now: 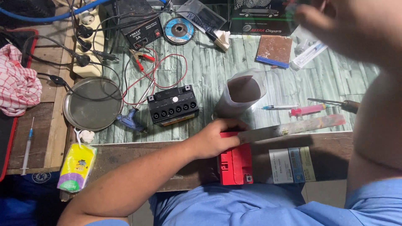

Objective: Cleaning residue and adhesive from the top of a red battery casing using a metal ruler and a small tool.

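Note:
My left hand (217, 136) grips the top edge of a red battery case (234, 165) that stands at the front edge of the bench, and it also presses the near end of a long flat metal blade (293, 127) lying across the case. My right hand (347, 23) is raised close to the camera at the upper right, blurred; what it holds, if anything, is unclear. A grey plastic cup (243, 90) stands just behind the left hand. A black battery (173, 104) with a row of round holes sits to the left of the cup.
A round metal dish (93, 104), a blue glue gun (130, 120), red wires (157, 73), a power supply (140, 31) and a grinding disc (179, 30) lie at the left and back. Syringes (307, 110), a screwdriver (335, 103) and a sanding block (274, 50) lie to the right. A checked cloth (16, 81) rests far left.

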